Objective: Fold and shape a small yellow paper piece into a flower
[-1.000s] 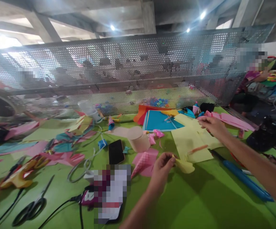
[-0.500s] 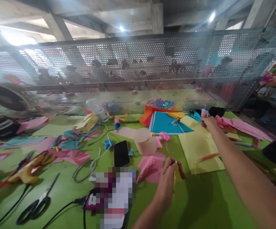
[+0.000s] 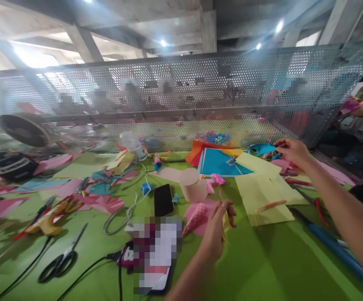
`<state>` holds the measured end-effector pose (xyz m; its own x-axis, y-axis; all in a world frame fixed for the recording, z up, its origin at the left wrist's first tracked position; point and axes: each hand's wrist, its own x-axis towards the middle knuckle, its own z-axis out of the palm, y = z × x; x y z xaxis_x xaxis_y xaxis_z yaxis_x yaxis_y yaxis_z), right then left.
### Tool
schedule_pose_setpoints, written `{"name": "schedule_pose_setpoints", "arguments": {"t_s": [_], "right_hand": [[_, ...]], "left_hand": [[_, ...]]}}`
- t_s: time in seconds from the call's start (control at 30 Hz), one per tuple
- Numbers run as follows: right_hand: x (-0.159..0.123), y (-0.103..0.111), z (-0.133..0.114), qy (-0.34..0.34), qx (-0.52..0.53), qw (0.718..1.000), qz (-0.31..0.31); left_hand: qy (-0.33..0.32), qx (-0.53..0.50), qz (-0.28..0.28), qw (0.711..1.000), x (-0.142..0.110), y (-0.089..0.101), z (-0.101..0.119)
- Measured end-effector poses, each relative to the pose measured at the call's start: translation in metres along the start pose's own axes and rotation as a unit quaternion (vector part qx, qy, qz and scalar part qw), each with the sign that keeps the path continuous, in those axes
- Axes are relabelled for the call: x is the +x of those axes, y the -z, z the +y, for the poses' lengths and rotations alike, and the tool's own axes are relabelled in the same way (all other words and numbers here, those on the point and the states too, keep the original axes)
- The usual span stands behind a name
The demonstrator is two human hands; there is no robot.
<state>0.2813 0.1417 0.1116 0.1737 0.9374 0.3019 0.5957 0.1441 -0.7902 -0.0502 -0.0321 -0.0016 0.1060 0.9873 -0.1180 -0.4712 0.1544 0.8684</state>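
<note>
Yellow paper (image 3: pixel 226 229) sits pinched in the left hand (image 3: pixel 214 229), fingers closed, probably parked there so the right hand (image 3: pixel 294 153) can reach. Right fingertips touch blue paper (image 3: pixel 267 148) behind the yellow sheets (image 3: pixel 253 191); gripped or not, can't tell. Half a second ago that hand overlapped the sheets; now it doesn't.

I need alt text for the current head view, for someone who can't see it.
A person's left hand holds a small yellow piece over a green table, while the right hand, farther back, touches a blue piece. Yellow sheets lie between the hands; scissors lie at left.
</note>
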Motion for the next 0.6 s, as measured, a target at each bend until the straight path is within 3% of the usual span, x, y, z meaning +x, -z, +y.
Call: {"name": "schedule_pose_setpoints", "arguments": {"t_s": [0.17, 0.23, 0.3, 0.4, 0.5, 0.6], "right_hand": [[-0.071, 0.053, -0.038, 0.052, 0.062, 0.980, -0.184], [-0.103, 0.060, -0.052, 0.086, 0.061, 0.960, -0.260], [-0.128, 0.059, -0.063, 0.116, 0.030, 0.943, -0.310], [-0.151, 0.046, -0.068, 0.145, 0.002, 0.937, -0.317], [-0.164, 0.027, -0.065, 0.141, 0.017, 0.949, -0.280], [-0.174, 0.010, -0.061, 0.117, 0.069, 0.962, -0.237]], "left_hand": [[0.015, -0.009, 0.008, 1.000, 0.010, -0.001, 0.010], [0.024, 0.009, -0.040, 0.999, 0.010, -0.006, 0.013], [0.043, 0.047, -0.128, 0.990, 0.007, -0.013, 0.012], [0.083, 0.111, -0.212, 0.967, 0.000, -0.023, 0.009], [0.118, 0.160, -0.251, 0.947, -0.007, -0.033, 0.006], [0.105, 0.197, -0.256, 0.941, -0.013, -0.044, 0.004]]}}
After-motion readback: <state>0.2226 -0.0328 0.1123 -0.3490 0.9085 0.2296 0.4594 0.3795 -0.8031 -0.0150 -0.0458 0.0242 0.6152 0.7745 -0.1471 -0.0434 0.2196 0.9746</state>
